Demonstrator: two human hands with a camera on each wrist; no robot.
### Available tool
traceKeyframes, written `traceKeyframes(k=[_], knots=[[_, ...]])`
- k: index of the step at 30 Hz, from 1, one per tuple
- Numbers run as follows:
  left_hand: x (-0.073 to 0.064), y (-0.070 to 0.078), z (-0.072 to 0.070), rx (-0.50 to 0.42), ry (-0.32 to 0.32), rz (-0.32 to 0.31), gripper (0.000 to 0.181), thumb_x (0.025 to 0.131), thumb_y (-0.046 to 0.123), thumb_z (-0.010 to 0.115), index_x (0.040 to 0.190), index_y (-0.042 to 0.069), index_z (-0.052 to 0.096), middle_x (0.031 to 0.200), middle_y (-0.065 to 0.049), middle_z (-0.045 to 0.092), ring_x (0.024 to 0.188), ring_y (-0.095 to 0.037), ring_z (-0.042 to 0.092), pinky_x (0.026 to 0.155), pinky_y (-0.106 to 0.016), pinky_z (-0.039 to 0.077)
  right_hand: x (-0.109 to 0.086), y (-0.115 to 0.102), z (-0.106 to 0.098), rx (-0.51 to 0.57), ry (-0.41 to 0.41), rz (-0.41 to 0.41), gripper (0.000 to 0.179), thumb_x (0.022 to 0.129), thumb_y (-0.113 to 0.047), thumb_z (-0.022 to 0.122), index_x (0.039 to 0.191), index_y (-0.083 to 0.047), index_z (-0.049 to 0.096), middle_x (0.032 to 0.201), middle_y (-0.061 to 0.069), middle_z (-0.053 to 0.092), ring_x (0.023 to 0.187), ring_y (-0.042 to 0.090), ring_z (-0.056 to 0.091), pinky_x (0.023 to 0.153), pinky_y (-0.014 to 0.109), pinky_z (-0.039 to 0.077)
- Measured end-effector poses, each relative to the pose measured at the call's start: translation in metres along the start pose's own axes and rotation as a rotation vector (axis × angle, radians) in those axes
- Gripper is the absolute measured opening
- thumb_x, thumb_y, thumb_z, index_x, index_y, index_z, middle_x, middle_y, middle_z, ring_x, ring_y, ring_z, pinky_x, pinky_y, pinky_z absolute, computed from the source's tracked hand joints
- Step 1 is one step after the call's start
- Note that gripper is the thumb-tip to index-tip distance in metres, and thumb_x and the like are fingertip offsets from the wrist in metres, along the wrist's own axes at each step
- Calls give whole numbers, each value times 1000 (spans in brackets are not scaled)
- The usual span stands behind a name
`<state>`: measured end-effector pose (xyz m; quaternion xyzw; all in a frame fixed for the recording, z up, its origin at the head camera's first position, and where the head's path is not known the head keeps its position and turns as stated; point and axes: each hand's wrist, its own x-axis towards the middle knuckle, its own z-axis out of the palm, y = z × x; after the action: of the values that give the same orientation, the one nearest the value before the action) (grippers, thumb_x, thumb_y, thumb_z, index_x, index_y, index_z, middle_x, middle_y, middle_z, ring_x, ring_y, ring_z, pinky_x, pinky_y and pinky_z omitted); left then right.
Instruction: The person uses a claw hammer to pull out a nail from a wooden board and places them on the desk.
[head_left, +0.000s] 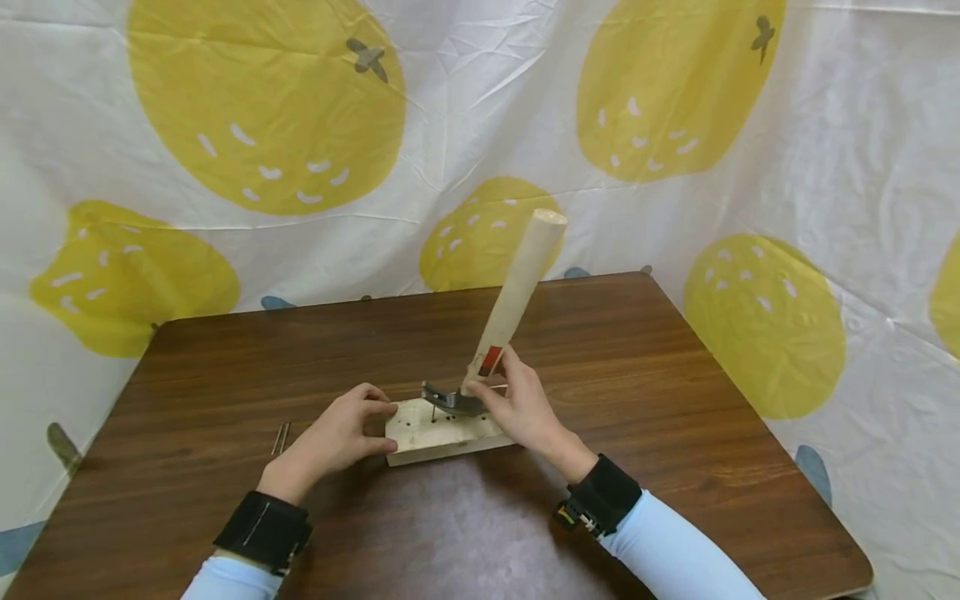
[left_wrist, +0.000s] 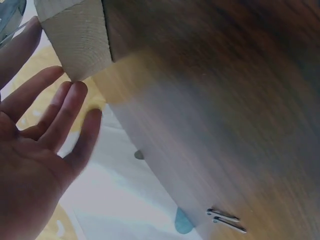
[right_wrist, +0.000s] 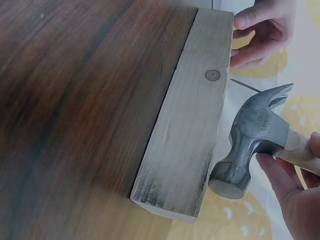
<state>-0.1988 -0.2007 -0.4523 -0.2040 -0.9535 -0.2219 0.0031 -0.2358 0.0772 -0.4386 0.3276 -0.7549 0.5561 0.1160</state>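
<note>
A pale wooden block [head_left: 442,433] with several small dark holes in its top lies on the table. My left hand [head_left: 341,433] holds its left end, thumb and fingers at the two corners. My right hand [head_left: 525,404] pinches the claw hammer [head_left: 517,292] low on its wooden handle, close to the metal head. The handle points up and leans right. Over the block, the hammer's claw is at a thin nail [right_wrist: 245,85] that stands up from the top; whether the claw grips the nail I cannot tell.
Two loose nails [left_wrist: 227,220] lie on the brown table [head_left: 637,375], left of the block. A white cloth [head_left: 480,100] with yellow fruit prints hangs behind and beside the table.
</note>
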Motion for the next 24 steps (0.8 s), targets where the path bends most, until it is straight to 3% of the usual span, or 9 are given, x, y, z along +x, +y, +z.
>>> traceKeyframes(k=[5, 9, 14, 17, 24], knots=[[1, 7, -2, 43, 17, -6, 53, 76, 27, 87, 121, 7, 68, 116, -5, 54, 108, -27, 57, 87, -46, 41, -1, -20, -4, 33, 10, 15, 32, 87, 12, 67, 113, 8, 49, 99, 20, 63, 92, 36, 66, 73, 30, 53], [5, 15, 2, 18, 83, 31, 51, 77, 22, 86, 122, 7, 67, 115, -4, 57, 107, -27, 59, 84, -49, 40, -2, -32, -7, 75, 20, 36, 31, 89, 12, 65, 114, 8, 48, 102, 22, 62, 95, 37, 65, 73, 32, 54], [19, 30, 11, -181, 202, 48, 26, 87, 15, 77, 110, 6, 68, 105, -3, 64, 98, -23, 63, 85, -40, 47, -5, -28, -10, 93, 46, 30, 30, 89, 12, 65, 115, 9, 48, 106, 22, 61, 98, 38, 65, 74, 36, 54], [27, 38, 16, -264, 255, 46, 15, 87, 13, 77, 100, 10, 69, 95, 3, 66, 89, -18, 64, 81, -36, 49, -7, -27, -11, 98, 58, 31, 29, 89, 11, 65, 113, 10, 49, 106, 21, 62, 99, 37, 65, 74, 36, 54], [37, 47, 24, -261, 344, 81, 10, 86, 8, 76, 90, 15, 70, 82, 10, 66, 76, -10, 63, 71, -31, 50, -9, 5, -6, 126, 72, 40, 27, 91, 5, 67, 111, 4, 48, 108, 19, 63, 100, 36, 65, 75, 32, 53]])
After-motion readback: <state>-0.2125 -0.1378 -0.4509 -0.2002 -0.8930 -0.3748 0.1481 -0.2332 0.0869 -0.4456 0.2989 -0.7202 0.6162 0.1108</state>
